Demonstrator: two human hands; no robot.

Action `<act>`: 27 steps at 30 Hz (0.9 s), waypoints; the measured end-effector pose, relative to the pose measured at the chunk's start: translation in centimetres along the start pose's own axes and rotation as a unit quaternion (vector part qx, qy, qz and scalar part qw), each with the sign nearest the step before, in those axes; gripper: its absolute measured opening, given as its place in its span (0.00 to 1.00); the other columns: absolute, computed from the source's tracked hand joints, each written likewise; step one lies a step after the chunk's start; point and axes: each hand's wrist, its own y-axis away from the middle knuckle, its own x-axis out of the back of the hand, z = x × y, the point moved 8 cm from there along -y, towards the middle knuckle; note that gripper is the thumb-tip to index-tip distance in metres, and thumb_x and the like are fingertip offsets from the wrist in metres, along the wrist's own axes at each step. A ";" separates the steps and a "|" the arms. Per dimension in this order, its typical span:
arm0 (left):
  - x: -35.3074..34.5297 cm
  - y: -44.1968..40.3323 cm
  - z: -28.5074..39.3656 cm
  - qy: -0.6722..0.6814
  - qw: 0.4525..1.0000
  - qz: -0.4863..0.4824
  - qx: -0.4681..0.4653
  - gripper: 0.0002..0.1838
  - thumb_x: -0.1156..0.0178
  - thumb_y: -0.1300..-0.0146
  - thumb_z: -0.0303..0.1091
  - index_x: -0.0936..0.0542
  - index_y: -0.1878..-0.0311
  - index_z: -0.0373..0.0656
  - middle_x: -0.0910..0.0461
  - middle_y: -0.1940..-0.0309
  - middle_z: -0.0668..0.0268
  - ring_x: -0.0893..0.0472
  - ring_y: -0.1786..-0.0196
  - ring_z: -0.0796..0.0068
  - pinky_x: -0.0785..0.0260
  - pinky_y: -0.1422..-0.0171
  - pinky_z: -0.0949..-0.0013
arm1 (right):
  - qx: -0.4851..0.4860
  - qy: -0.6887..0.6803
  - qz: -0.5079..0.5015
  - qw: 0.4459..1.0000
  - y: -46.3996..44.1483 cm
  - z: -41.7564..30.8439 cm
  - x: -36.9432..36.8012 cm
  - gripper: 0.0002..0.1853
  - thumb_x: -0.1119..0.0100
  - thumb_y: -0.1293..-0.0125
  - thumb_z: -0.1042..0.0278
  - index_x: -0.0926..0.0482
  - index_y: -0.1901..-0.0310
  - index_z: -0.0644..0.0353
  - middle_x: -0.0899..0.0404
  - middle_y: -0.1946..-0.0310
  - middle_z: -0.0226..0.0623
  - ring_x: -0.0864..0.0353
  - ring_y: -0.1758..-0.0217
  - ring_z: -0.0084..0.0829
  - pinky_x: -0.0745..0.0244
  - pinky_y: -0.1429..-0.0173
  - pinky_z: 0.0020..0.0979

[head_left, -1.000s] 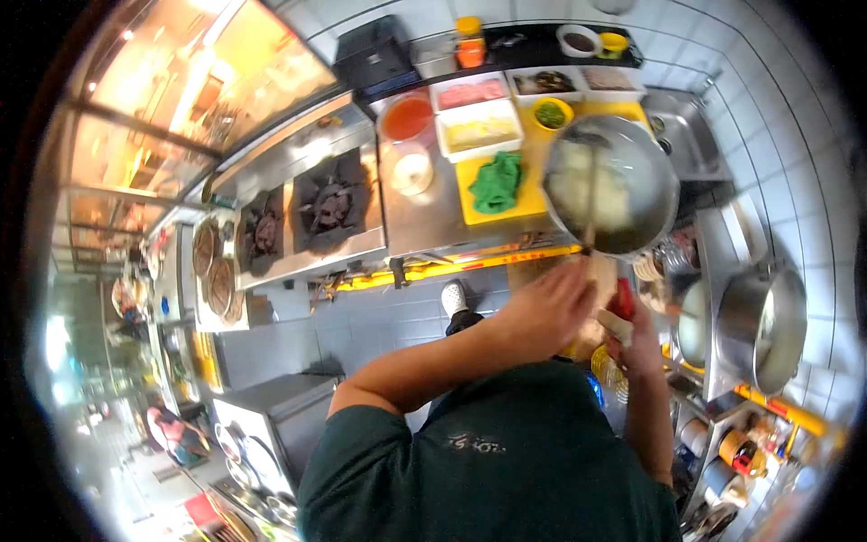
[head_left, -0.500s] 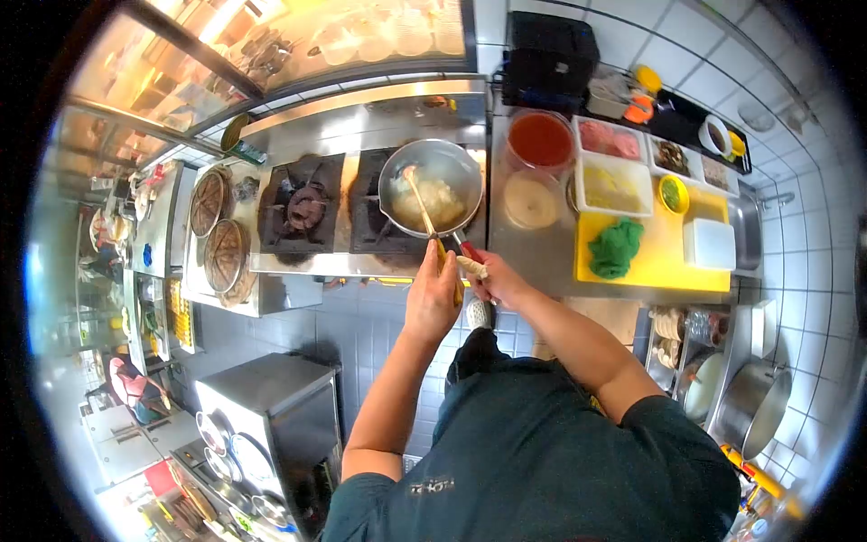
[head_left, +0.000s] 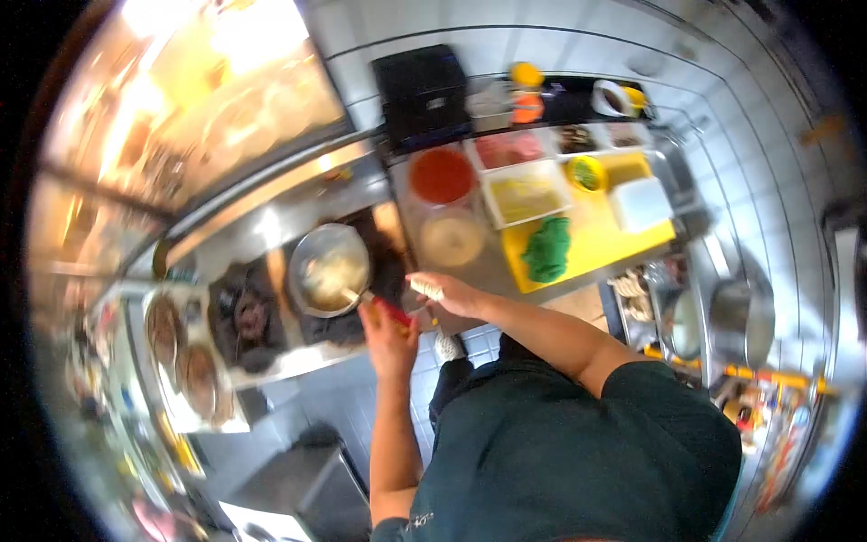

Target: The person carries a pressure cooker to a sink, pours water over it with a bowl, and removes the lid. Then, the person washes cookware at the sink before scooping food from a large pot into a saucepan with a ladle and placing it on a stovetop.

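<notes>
A grey pan [head_left: 312, 303] with a pale lumpy mass [head_left: 330, 275] in it sits on the stove. My left hand [head_left: 390, 341] is closed around a wooden-handled utensil [head_left: 352, 295] that reaches into the pan. The pan's red handle [head_left: 394, 313] runs beside its fingers; blur hides whether they grip it too. To the right, my right hand [head_left: 459, 297] is closed on a pale, ridged thing [head_left: 426, 288], possibly folded cloth, apart from the pan handle.
A second burner [head_left: 246, 312] lies left of the pan. On the right are a tub of red sauce [head_left: 442, 175], a tub of pale liquid [head_left: 452, 238], a white tray [head_left: 526, 195], a green cloth [head_left: 547, 249] and a yellow cutting board [head_left: 587, 248].
The view has swung right and tilted. My right hand has come off the pan handle, keeping the pale thing. My left hand has moved closer to the pan along the utensil.
</notes>
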 end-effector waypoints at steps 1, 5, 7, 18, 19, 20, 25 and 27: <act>-0.1 0.1 0.2 -0.013 1.000 -0.004 -0.006 0.45 0.26 0.42 0.46 0.33 0.27 0.31 0.41 0.27 0.27 0.35 0.26 0.29 0.37 0.24 0.46 | -0.011 -0.027 0.021 0.999 2.2 -1.4 2.2 0.29 0.53 0.18 0.48 0.33 0.26 0.60 0.23 0.39 0.37 0.19 0.45 0.30 0.21 0.42 0.32; 1.6 -0.3 2.9 -0.119 0.993 0.014 -0.010 0.44 0.32 0.37 0.52 0.36 0.23 0.39 0.44 0.23 0.35 0.44 0.21 0.34 0.50 0.18 0.41 | 0.045 -0.032 0.191 0.980 11.5 -0.9 12.1 0.24 0.52 0.18 0.52 0.29 0.30 0.59 0.22 0.40 0.37 0.18 0.43 0.29 0.21 0.44 0.31; 2.1 -0.6 4.6 -0.127 0.990 0.052 -0.028 0.43 0.33 0.36 0.48 0.36 0.23 0.38 0.44 0.23 0.35 0.43 0.21 0.33 0.49 0.19 0.40 | 0.061 -0.208 0.453 0.865 18.9 1.3 19.3 0.14 0.44 0.24 0.67 0.23 0.41 0.61 0.19 0.52 0.36 0.18 0.51 0.30 0.22 0.48 0.32; -6.1 -3.7 18.1 -0.028 0.996 -0.006 -0.090 0.37 0.33 0.35 0.33 0.35 0.25 0.34 0.43 0.24 0.35 0.41 0.21 0.35 0.46 0.20 0.44 | -0.059 -0.162 0.774 0.609 38.0 23.4 46.8 0.33 0.46 0.34 0.81 0.39 0.27 0.58 0.19 0.57 0.48 0.15 0.69 0.37 0.20 0.68 0.36; -6.7 -3.9 19.2 -0.017 0.995 -0.008 -0.099 0.38 0.33 0.36 0.33 0.35 0.25 0.35 0.43 0.24 0.34 0.41 0.21 0.35 0.46 0.20 0.43 | -0.077 -0.112 0.773 0.620 37.5 23.0 47.6 0.33 0.47 0.33 0.80 0.39 0.26 0.56 0.18 0.59 0.48 0.14 0.71 0.36 0.20 0.69 0.36; -7.3 -3.9 20.2 -0.026 0.994 -0.012 -0.107 0.38 0.33 0.36 0.32 0.35 0.25 0.35 0.43 0.24 0.34 0.41 0.22 0.34 0.46 0.20 0.42 | -0.078 -0.144 0.767 0.621 36.8 22.1 47.7 0.34 0.48 0.32 0.80 0.40 0.25 0.56 0.18 0.60 0.47 0.15 0.71 0.35 0.21 0.70 0.36; -9.5 -3.6 22.7 -0.042 0.991 -0.037 -0.119 0.37 0.33 0.36 0.32 0.34 0.25 0.36 0.43 0.25 0.33 0.40 0.23 0.32 0.43 0.21 0.40 | -0.057 -0.200 0.742 0.638 33.6 17.0 50.3 0.37 0.43 0.27 0.75 0.45 0.20 0.51 0.18 0.60 0.46 0.17 0.74 0.33 0.22 0.72 0.36; -10.1 -3.3 22.5 -0.052 0.990 -0.038 -0.123 0.37 0.33 0.36 0.33 0.34 0.25 0.36 0.43 0.24 0.34 0.40 0.23 0.31 0.42 0.22 0.40 | -0.010 -0.247 0.727 0.641 32.3 17.5 51.4 0.40 0.38 0.28 0.72 0.48 0.19 0.49 0.18 0.58 0.45 0.17 0.72 0.34 0.22 0.71 0.35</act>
